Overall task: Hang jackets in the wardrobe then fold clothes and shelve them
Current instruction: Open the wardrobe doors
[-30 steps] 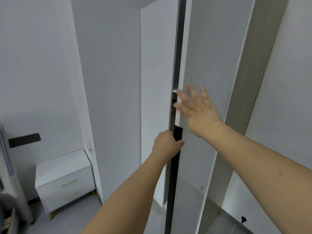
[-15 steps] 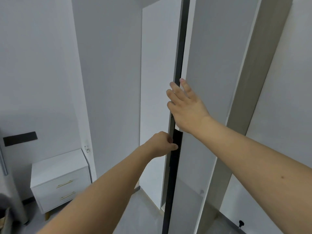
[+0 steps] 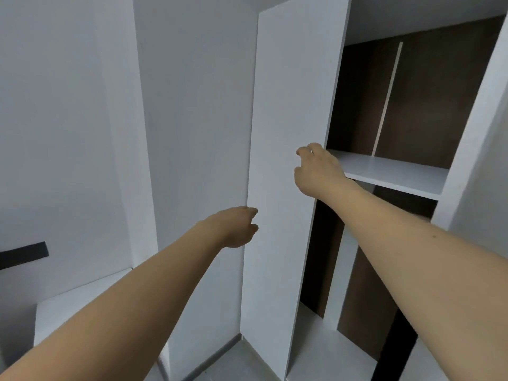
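The white wardrobe stands open, showing a dark brown inside. Its left door (image 3: 277,133) is swung wide toward me. My left hand (image 3: 236,226) is at this door's free edge, with fingers and thumb curled at the edge. My right hand (image 3: 319,169) hovers in front of the door's hinge side, next to a white shelf (image 3: 390,171); its fingers hang loosely curled and hold nothing. No jackets or clothes are in view.
The right door (image 3: 483,127) stands open at the frame's right edge. Below the shelf are upright white dividers (image 3: 343,270) and a white bottom board (image 3: 324,350). A white nightstand (image 3: 82,292) sits at lower left under a black wall plate (image 3: 24,254).
Both doors have swung wide open, exposing the shelf and the dark interior. My left hand went left with the left door's edge. My right hand came off the right door and curled loosely.
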Available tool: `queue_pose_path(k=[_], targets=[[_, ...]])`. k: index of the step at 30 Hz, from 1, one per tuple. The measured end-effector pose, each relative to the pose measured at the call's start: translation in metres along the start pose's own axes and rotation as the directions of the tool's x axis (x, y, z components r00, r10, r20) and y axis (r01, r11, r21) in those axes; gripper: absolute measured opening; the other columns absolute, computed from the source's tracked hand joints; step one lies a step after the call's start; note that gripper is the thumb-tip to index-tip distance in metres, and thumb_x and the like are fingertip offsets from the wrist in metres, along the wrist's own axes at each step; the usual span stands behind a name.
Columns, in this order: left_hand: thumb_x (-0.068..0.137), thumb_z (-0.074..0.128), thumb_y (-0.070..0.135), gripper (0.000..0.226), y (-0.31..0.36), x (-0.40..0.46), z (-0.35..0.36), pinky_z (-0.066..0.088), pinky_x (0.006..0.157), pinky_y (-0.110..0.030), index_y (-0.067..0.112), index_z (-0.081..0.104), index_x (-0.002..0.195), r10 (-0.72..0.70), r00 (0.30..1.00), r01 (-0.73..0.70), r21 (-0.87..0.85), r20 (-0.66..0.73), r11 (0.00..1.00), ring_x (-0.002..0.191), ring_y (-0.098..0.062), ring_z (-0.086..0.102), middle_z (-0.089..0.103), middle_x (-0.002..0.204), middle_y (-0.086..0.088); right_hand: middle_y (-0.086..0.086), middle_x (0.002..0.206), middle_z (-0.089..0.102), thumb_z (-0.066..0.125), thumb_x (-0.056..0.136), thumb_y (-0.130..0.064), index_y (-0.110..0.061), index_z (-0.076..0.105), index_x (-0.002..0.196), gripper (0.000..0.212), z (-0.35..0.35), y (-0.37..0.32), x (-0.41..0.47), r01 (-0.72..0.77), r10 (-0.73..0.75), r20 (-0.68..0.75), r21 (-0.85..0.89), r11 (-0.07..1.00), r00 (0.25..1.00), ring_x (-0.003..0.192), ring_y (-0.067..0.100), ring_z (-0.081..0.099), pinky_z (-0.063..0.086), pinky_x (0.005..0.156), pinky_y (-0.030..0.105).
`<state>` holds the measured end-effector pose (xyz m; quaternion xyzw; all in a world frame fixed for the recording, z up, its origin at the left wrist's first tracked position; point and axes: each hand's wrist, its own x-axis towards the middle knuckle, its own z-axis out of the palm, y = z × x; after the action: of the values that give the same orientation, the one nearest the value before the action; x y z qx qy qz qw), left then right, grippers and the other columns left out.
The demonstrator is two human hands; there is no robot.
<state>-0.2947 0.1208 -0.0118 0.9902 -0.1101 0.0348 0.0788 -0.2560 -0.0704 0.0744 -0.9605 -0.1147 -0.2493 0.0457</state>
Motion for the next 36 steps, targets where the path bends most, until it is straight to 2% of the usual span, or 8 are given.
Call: queue_pose_path(k=[7,10,16,20,23,25,29,36], targets=[[0.103,0.037,0.031,0.057,-0.032,0.087,-0.001,0.022,0.119,-0.039,0.022,0.019,0.156,0.191,0.981,-0.191,0.132,0.012,0.973,0.147,-0.021,0.023,0.018,0.163,0.005,0.010,0.154,0.021,0.041,0.099,-0.018,-0.009,0.026,0.149,0.053,0.064,0.027,0.067,-0.307,0.291,0.099,0.372,0.876,0.951,0.134,0.030,0.034,0.039,0.101,0.038],[0.103,0.038,0.034,0.057,-0.024,0.135,0.012,0.030,0.115,-0.042,0.030,0.016,0.156,0.264,0.960,-0.275,0.150,0.089,0.950,0.146,-0.019,0.025,0.009,0.164,0.012,0.012,0.148,0.029,0.043,0.099,-0.019,-0.008,0.029,0.147,0.051,0.080,0.054,0.103,-0.394,0.414,0.073,0.490,0.777,0.907,0.128,0.032,0.041,0.042,0.102,0.041],[0.102,0.040,0.034,0.060,0.011,0.236,0.037,0.042,0.104,-0.047,0.033,0.014,0.156,0.409,0.898,-0.439,0.279,0.163,0.854,0.139,-0.025,0.036,0.000,0.164,0.016,0.009,0.149,0.035,0.047,0.101,-0.026,-0.010,0.022,0.151,0.059,0.118,0.112,0.182,-0.399,0.556,0.032,0.731,0.554,0.830,0.127,0.028,0.046,0.044,0.105,0.043],[0.102,0.039,0.033,0.061,0.036,0.304,0.053,0.046,0.096,-0.043,0.034,0.011,0.157,0.479,0.852,-0.523,0.366,0.209,0.770,0.131,-0.027,0.045,-0.004,0.164,0.015,0.007,0.143,0.043,0.044,0.102,-0.039,-0.011,0.024,0.151,0.059,0.140,0.138,0.230,-0.351,0.564,0.009,0.791,0.501,0.826,0.122,0.024,0.051,0.047,0.101,0.042],[0.102,0.038,0.034,0.063,0.052,0.344,0.067,0.045,0.075,-0.035,0.034,0.006,0.157,0.532,0.821,-0.566,0.413,0.206,0.714,0.109,-0.028,0.060,-0.009,0.165,0.012,0.002,0.100,0.056,0.037,0.105,-0.038,-0.012,0.055,0.113,0.033,0.157,0.156,0.261,-0.292,0.568,-0.035,0.832,0.472,0.822,0.084,0.012,0.055,0.050,0.072,0.030],[0.102,0.038,0.033,0.064,0.060,0.368,0.080,0.040,0.068,-0.034,0.031,0.006,0.157,0.557,0.805,-0.583,0.448,0.206,0.677,0.099,-0.028,0.062,-0.010,0.165,0.008,-0.002,0.080,0.051,0.032,0.106,-0.039,-0.018,0.050,0.083,0.036,0.169,0.166,0.273,-0.287,0.566,-0.042,0.830,0.479,0.824,0.070,0.010,0.048,0.041,0.060,0.026],[0.100,0.043,0.028,0.066,0.068,0.403,0.095,0.040,0.068,-0.034,0.029,0.010,0.157,0.566,0.804,-0.563,0.540,0.181,0.626,0.093,-0.026,0.059,-0.008,0.165,0.005,-0.006,0.079,0.051,0.028,0.106,-0.043,-0.024,0.047,0.082,0.035,0.185,0.177,0.275,-0.225,0.508,-0.144,0.771,0.595,0.849,0.071,0.007,0.048,0.038,0.060,0.024],[0.096,0.044,0.026,0.050,0.079,0.405,0.102,0.037,0.060,-0.031,0.015,0.039,0.145,0.595,0.789,-0.561,0.576,0.155,0.594,0.073,-0.022,0.054,0.023,0.152,-0.004,-0.006,0.077,0.049,0.028,0.106,-0.043,-0.022,0.046,0.083,0.035,0.189,0.169,0.272,-0.206,0.533,-0.181,0.784,0.586,0.826,0.068,0.006,0.045,0.039,0.059,0.023]])
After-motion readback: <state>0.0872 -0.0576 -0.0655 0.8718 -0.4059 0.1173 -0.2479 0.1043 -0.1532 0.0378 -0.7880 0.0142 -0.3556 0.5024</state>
